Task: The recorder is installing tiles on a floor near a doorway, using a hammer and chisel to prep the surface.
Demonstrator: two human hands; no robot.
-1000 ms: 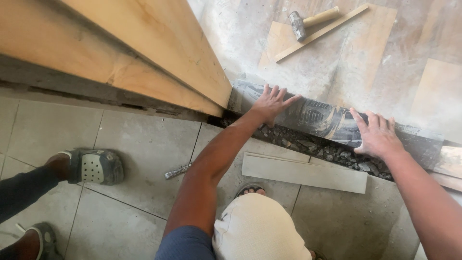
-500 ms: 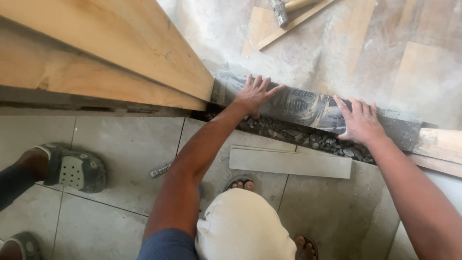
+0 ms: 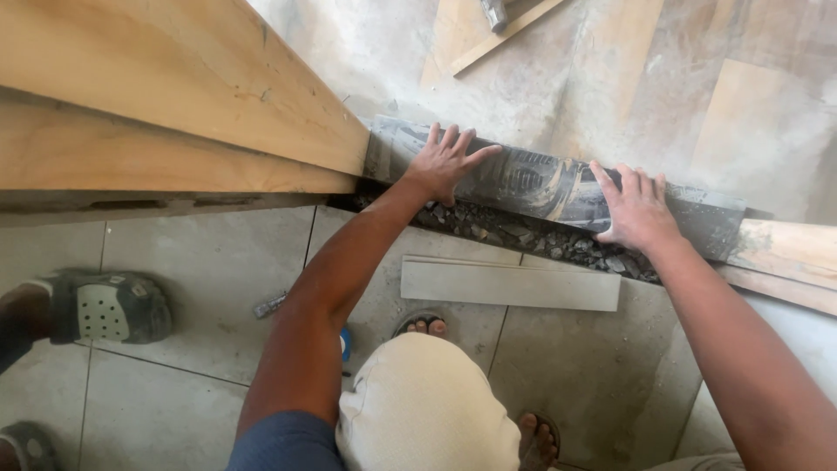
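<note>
A long dark grey tile strip (image 3: 540, 183), smeared with mortar, lies across a doorway threshold above a gap filled with dark rubble (image 3: 523, 234). My left hand (image 3: 446, 161) lies flat on its left part, fingers spread. My right hand (image 3: 636, 209) presses flat on its right part. Neither hand grips anything. A narrow light grey tile piece (image 3: 510, 284) lies loose on the tiled floor just below the gap, near my bent knee (image 3: 423, 401).
A wooden door (image 3: 174, 96) stands at the upper left beside the strip's left end. A hammer (image 3: 495, 12) and wooden slat (image 3: 501, 37) lie on the far concrete floor. Another person's sandalled foot (image 3: 105, 307) is at left. A small metal tool (image 3: 270, 304) lies on the tiles.
The view has shifted so the strip and hands sit lower and further left in frame. Both hands stay flat on the dark strip in about the same places.
</note>
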